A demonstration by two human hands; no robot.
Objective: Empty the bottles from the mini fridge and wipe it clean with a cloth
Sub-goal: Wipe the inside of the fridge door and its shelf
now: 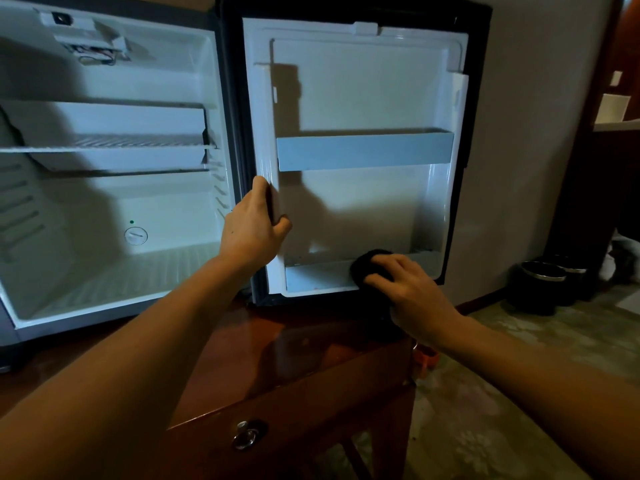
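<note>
The white mini fridge [114, 202] stands open on a wooden cabinet, and no bottles show inside it. Its door [363, 91] swings out to the right, inner side facing me. My left hand [254, 226] grips the door's inner left edge, fingers curled round it. My right hand [405, 289] holds a dark cloth [367, 266] and presses it against the front lip of the door's bottom shelf [318, 277]. Part of the cloth is hidden under my fingers.
A wire rack [104, 143] crosses the fridge cavity, and a grey door shelf [363, 150] sits mid-door. The wooden cabinet [294, 368] has a drawer lock [247, 436]. Two dark bins [540, 289] stand on the patterned floor by the wall at right.
</note>
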